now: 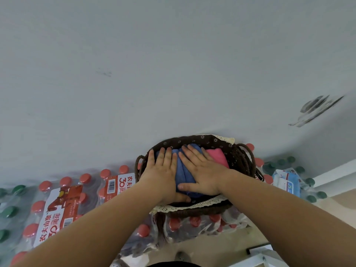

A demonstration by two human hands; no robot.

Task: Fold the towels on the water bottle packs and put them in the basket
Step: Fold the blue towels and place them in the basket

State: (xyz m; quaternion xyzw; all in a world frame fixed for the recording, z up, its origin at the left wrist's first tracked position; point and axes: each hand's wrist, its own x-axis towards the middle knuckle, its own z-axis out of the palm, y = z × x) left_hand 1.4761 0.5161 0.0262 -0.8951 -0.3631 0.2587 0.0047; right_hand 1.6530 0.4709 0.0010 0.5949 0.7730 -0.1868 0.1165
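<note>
A folded blue towel [184, 170] lies inside the dark woven basket [238, 157], with a folded pink towel [218, 157] just beside it toward the basket's right end. The left hand [161, 170] and the right hand [200, 170] both lie flat on the blue towel, fingers spread and palms down, gripping nothing. The basket, lined with flowered cloth and a lace trim, stands on shrink-wrapped water bottle packs [57, 205] with red caps, against a pale wall [173, 64].
</note>
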